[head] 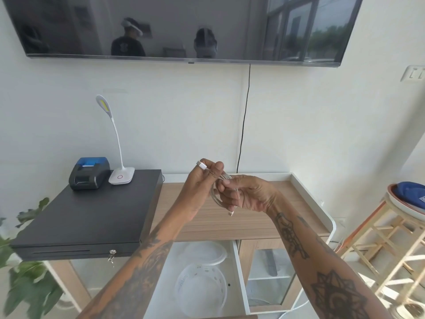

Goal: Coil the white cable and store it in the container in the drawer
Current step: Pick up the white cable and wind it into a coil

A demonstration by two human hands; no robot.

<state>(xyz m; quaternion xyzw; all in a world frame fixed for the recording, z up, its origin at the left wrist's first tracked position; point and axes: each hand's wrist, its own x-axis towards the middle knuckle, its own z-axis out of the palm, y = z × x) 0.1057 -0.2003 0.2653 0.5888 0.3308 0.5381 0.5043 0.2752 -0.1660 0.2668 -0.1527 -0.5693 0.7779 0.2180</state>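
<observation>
Above the open drawer (239, 272), the white cable (215, 192) hangs coiled between both hands; left hand (202, 180) pinches one plug, right hand (243, 194) grips the loops — loosen that grip and, likely, the coil springs apart, missing the clear round container (200, 293) below.

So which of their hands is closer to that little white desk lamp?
Left. The left hand, pinching one plug of the white cable, sits just right of the desk lamp. The right hand, holding the coil, is farther right.
</observation>
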